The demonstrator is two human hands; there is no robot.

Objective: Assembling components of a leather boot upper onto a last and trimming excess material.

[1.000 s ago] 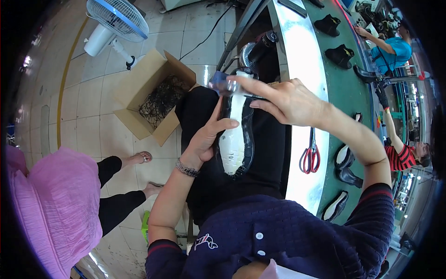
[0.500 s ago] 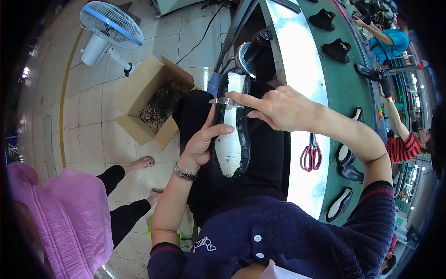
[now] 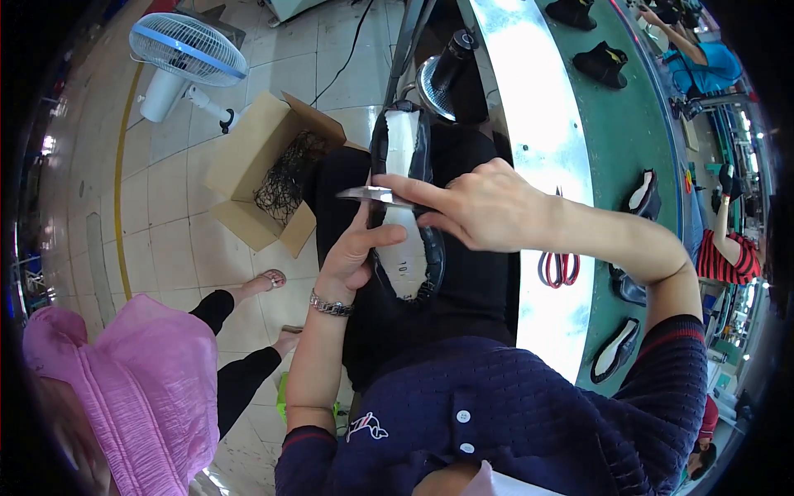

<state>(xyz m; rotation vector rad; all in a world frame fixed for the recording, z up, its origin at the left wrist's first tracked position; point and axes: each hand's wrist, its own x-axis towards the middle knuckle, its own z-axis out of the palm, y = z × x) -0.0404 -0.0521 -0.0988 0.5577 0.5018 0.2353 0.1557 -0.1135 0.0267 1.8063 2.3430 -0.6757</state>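
Note:
Across my lap lies a black shoe [image 3: 436, 240], its white underside [image 3: 401, 240] facing up and its black edge gathered round the rim. My left hand [image 3: 351, 255] is closed round the shoe's left side, with the thumb resting on the white underside. My right hand [image 3: 500, 202] grips a thin silver blade [image 3: 370, 194] that reaches leftward across the shoe's middle. The index finger stretches along the blade, and the blade's grip end is hidden by my fingers.
A bright metal ledge [image 3: 550, 331] on my right carries red-handled scissors [image 3: 560, 269]. Beyond runs a green belt [image 3: 608, 136] with shoes, where co-workers sit. On the left are an open cardboard box [image 3: 244, 174] of dark scraps, a fan [image 3: 188, 50] and a person in pink [image 3: 157, 372].
The blade has slid left, its tip farther out past the shoe's left edge. The shoe sits slightly farther left and away from me, both hands still on their holds.

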